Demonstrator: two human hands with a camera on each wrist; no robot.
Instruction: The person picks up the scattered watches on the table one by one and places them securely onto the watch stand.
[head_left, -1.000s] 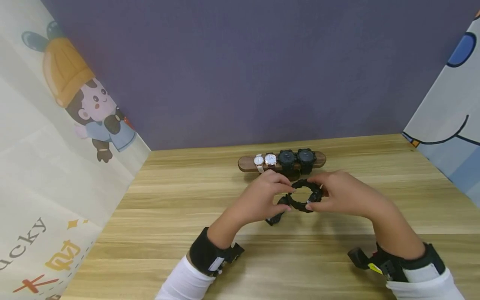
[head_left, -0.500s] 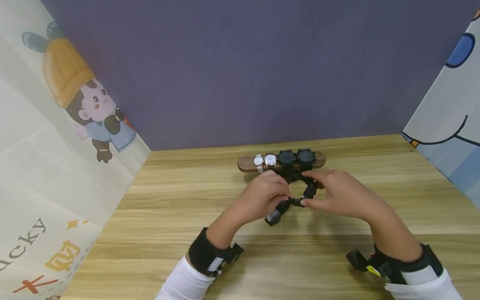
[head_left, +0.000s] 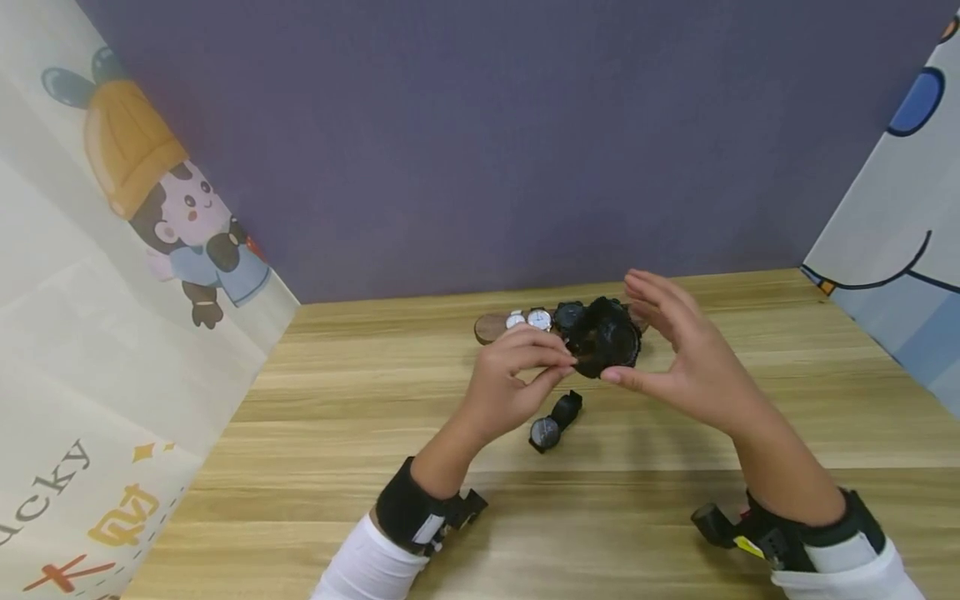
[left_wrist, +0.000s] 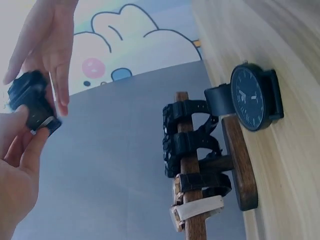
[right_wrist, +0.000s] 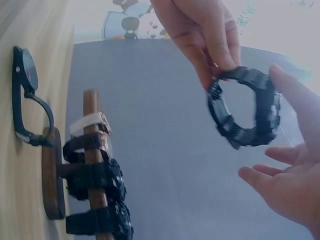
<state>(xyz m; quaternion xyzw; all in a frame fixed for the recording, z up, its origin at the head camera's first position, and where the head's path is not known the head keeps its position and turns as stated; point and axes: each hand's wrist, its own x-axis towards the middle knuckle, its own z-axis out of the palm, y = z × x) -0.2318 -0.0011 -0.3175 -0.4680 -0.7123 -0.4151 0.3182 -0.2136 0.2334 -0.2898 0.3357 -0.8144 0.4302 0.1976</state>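
A chunky black wristwatch (head_left: 618,342) with its strap closed in a loop is held up in front of the watch stand (head_left: 489,327). My left hand (head_left: 517,371) pinches its strap between thumb and fingertips, as the right wrist view also shows on the watch loop (right_wrist: 265,110). Beside the watch case my right hand (head_left: 690,367) has its fingers spread; its thumb is close to the watch, and I cannot tell if it touches. Another black watch (head_left: 545,433), round and slim, lies on the table below the hands, its dial plain in the left wrist view (left_wrist: 250,97).
The wooden stand's bar carries two small white-faced watches (head_left: 538,319) and black ones (head_left: 570,315), partly hidden by the held watch. Its base (left_wrist: 240,165) rests on the wood-grain table (head_left: 360,400). A dark panel (head_left: 480,150) rises behind, with printed walls at both sides.
The held black watch has been raised and turned, so its case faces the head camera. My right hand has let go of it and spread its fingers. The table watch is now uncovered.
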